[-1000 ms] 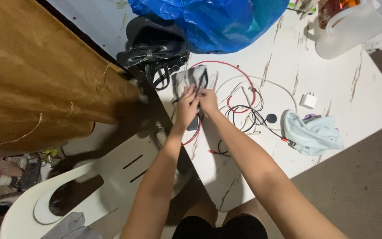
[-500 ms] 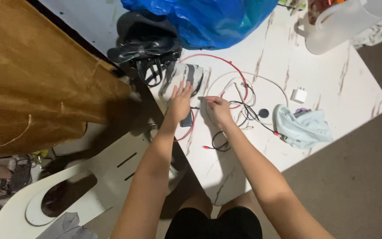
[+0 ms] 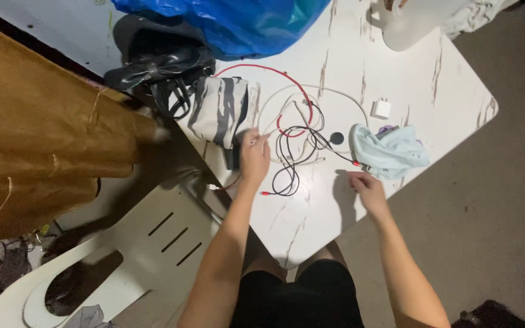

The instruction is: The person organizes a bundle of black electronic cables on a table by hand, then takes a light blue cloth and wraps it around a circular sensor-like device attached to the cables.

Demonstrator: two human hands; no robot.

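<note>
Cables (image 3: 296, 143), a tangle of black, white and red leads, lie on the marbled white worktop (image 3: 451, 91) between a striped pouch (image 3: 221, 110) and a pale blue cloth (image 3: 391, 152). Left hand (image 3: 254, 157) is at the tangle's left edge, fingers blurred, seemingly pinching a thin lead; exact grip cannot be told. Right hand (image 3: 366, 185) rests near the worktop's front edge, just below the cloth, fingers loosely curled, holding nothing visible. Small round black disc (image 3: 336, 138) sits at the tangle's right, touching the black lead. Red cable (image 3: 287, 79) loops from the pouch around the top of the pile. White plug adapter (image 3: 381, 108) sits apart, above the cloth. Pouch lies on its side, contents not visible; a dark flat object pokes out beneath it. Black handbag (image 3: 156, 58) behind the pouch, a blue plastic bag (image 3: 226, 21) bulging beside it, contents hidden. White jug (image 3: 408, 21) at the far edge. White plastic chair (image 3: 123, 255) below left, brown cloth (image 3: 37, 133) draped at left.
</note>
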